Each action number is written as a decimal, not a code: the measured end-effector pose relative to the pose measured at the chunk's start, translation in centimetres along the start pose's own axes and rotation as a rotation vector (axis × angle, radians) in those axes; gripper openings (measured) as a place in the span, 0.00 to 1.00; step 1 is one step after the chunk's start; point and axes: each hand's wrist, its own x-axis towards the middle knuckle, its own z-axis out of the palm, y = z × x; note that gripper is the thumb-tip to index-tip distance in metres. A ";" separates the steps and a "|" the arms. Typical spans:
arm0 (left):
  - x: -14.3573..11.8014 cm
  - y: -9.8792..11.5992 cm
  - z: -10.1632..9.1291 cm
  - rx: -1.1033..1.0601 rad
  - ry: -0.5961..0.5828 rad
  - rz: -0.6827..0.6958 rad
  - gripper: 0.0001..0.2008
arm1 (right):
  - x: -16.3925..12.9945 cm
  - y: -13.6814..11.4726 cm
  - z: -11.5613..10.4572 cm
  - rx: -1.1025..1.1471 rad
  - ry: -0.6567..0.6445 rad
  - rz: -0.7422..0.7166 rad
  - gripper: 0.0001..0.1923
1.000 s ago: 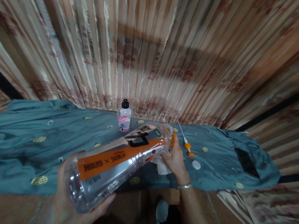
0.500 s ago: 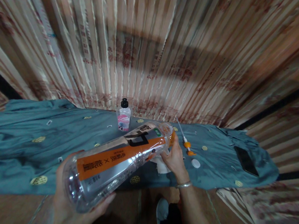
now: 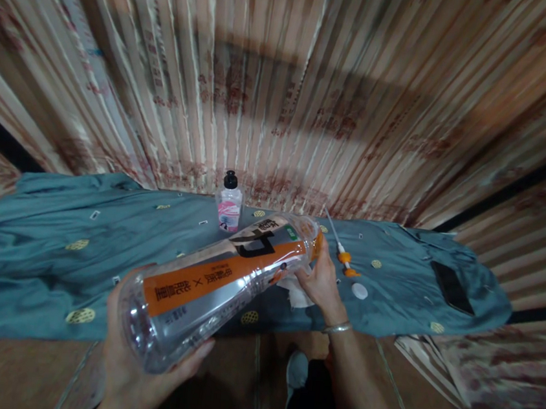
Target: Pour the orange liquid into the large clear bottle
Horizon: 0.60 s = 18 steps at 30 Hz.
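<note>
Striped curtains back our teal-clothed counter [image 3: 43, 258]; our left hand [image 3: 138, 372] cups the big clear bottle [image 3: 215, 286] base, right hand [image 3: 321, 281] grips its neck (steady it, level).

Both hands [image 3: 138, 372] hold bottle [image 3: 215, 286] (tilted)

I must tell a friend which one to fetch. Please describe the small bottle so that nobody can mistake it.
On the teal cloth, look to the far edge by the striped curtain. The small bottle stands upright there, with a black cap and pink label, unlike the large clear bottle lying in the hands.
</note>
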 end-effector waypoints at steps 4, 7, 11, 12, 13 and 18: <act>0.0 -0.3 -0.2 0.038 -0.023 0.075 0.52 | 0.1 0.0 0.0 0.005 -0.006 -0.005 0.49; 0.0 -0.3 -0.2 0.046 -0.018 0.081 0.52 | 0.1 0.0 -0.1 0.002 -0.006 -0.015 0.49; 0.0 -0.4 -0.2 -0.013 0.001 0.040 0.51 | 0.1 0.1 0.0 -0.013 0.008 -0.032 0.49; 0.0 -0.5 -0.2 -0.028 -0.001 0.020 0.51 | 0.1 0.0 0.0 -0.018 0.014 -0.030 0.49; 0.0 -0.6 -0.2 -0.037 -0.006 0.001 0.50 | 0.1 0.0 0.0 -0.021 0.018 -0.025 0.49; 0.1 -0.8 -0.2 -0.003 -0.020 0.064 0.53 | 0.2 -0.3 -0.2 -0.006 0.003 -0.010 0.50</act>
